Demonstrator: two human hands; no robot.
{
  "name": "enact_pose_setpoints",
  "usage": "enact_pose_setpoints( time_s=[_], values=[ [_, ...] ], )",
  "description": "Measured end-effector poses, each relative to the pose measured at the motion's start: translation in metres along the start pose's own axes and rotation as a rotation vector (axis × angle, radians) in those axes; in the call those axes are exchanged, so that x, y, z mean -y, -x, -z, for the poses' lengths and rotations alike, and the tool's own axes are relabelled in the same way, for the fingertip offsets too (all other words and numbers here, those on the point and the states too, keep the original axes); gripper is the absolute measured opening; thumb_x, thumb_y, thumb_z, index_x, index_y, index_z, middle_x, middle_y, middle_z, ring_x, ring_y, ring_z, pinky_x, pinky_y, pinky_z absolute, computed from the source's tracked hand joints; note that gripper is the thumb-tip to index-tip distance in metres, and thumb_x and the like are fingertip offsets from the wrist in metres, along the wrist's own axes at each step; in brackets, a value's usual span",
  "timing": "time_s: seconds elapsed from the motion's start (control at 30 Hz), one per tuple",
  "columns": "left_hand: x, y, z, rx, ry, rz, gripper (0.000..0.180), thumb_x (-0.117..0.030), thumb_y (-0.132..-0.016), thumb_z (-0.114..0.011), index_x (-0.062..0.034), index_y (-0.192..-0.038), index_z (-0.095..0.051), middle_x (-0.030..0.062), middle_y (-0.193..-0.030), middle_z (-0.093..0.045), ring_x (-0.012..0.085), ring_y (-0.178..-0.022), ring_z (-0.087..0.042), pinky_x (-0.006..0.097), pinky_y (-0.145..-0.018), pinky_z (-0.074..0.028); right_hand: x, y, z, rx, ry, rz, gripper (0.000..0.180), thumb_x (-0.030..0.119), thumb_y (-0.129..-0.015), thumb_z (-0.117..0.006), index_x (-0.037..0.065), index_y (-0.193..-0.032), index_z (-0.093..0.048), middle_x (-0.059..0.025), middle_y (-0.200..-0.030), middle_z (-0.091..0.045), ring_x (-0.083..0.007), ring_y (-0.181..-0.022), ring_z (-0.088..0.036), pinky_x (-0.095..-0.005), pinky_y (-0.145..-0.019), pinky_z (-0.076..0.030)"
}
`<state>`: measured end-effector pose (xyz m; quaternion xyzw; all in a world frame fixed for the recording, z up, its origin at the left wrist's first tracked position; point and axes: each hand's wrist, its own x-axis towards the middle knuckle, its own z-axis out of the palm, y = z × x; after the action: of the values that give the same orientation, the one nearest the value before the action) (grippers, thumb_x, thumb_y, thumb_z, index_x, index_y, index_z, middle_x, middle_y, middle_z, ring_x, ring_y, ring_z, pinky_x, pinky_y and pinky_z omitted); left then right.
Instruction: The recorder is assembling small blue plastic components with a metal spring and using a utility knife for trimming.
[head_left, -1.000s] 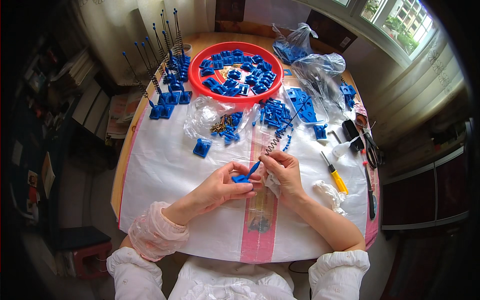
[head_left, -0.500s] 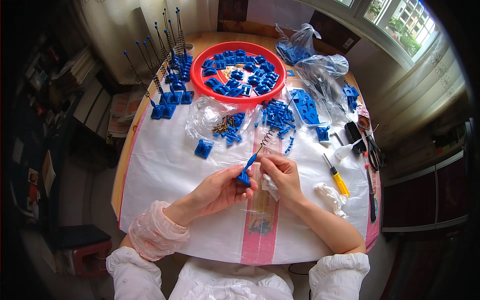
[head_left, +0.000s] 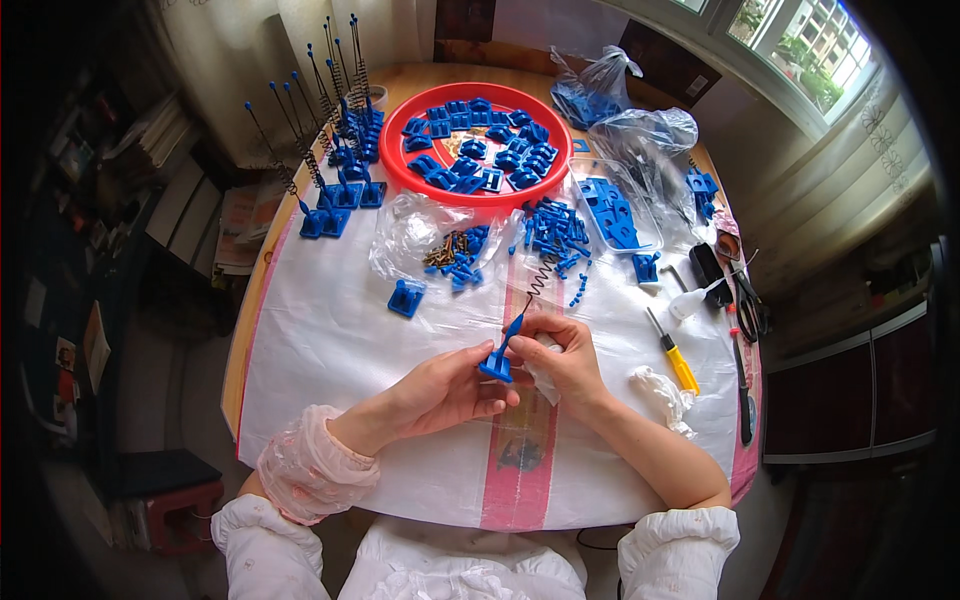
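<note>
Between my hands is a blue plastic base with a tapered stem (head_left: 496, 366), and a dark coiled spring wire (head_left: 543, 279) rises from the stem's tip, tilted away to the right. My left hand (head_left: 437, 390) steadies the base at its left side with thumb and fingers. On the stem, just above the base, the thumb and fingers of my right hand (head_left: 566, 366) are closed. A crumpled white tissue (head_left: 543, 380) is tucked in that same hand. Beyond them lie loose blue stems (head_left: 552, 232) and a clear bag (head_left: 408, 238) with brass-coloured screws (head_left: 449, 250).
A red round tray (head_left: 386, 150) holds several blue bases. Finished-looking spring pieces (head_left: 340, 193) stand at the far left. To the right lie a yellow-handled screwdriver (head_left: 682, 368), another crumpled tissue (head_left: 664, 398), a small white bottle (head_left: 686, 303) and scissors (head_left: 748, 303). A clear container (head_left: 657, 238) holds flat blue parts.
My right hand has moved left from beside the piece onto its stem. The base has turned more upright, and the left fingers have loosened around it.
</note>
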<state>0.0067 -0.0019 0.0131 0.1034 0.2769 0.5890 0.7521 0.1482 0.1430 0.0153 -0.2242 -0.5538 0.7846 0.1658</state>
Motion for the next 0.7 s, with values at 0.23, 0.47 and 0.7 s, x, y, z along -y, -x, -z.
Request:
enact_pose_setpoints(
  time_s=[0.23,0.47,0.7],
  values=[
    [0.005,-0.004,0.002,-0.119,-0.241,-0.237,0.040,-0.035,-0.106,-0.046,-0.0053,-0.133,-0.045,0.0092,-0.119,-0.060,0.0167,-0.104,-0.063,0.030,-0.088,-0.053,-0.006,-0.005,0.008,0.015,0.043,0.073,0.015,0.010,-0.088,-0.074,0.000,-0.099,-0.069,-0.0025,-0.089,-0.068,-0.0090,-0.083,-0.067,-0.0226,-0.072,-0.053],
    [0.004,-0.003,0.001,-0.113,-0.284,-0.245,0.041,-0.038,-0.106,-0.043,-0.0051,-0.130,-0.045,0.0090,-0.118,-0.060,0.0166,-0.102,-0.064,0.030,-0.089,-0.055,-0.005,-0.005,0.006,-0.032,0.031,0.052,0.016,0.009,-0.086,-0.076,0.000,-0.097,-0.070,-0.0029,-0.089,-0.068,-0.0094,-0.080,-0.067,-0.0228,-0.072,-0.054],
    [0.001,-0.002,0.002,-0.016,0.025,-0.092,0.046,-0.042,-0.106,-0.040,-0.0048,-0.131,-0.046,0.0151,-0.115,-0.061,0.0188,-0.100,-0.063,0.030,-0.090,-0.053,-0.002,-0.003,0.006,0.000,-0.027,0.015,0.019,0.010,-0.088,-0.074,-0.002,-0.102,-0.070,-0.0054,-0.088,-0.070,-0.0095,-0.080,-0.067,-0.0226,-0.070,-0.055]
  ],
)
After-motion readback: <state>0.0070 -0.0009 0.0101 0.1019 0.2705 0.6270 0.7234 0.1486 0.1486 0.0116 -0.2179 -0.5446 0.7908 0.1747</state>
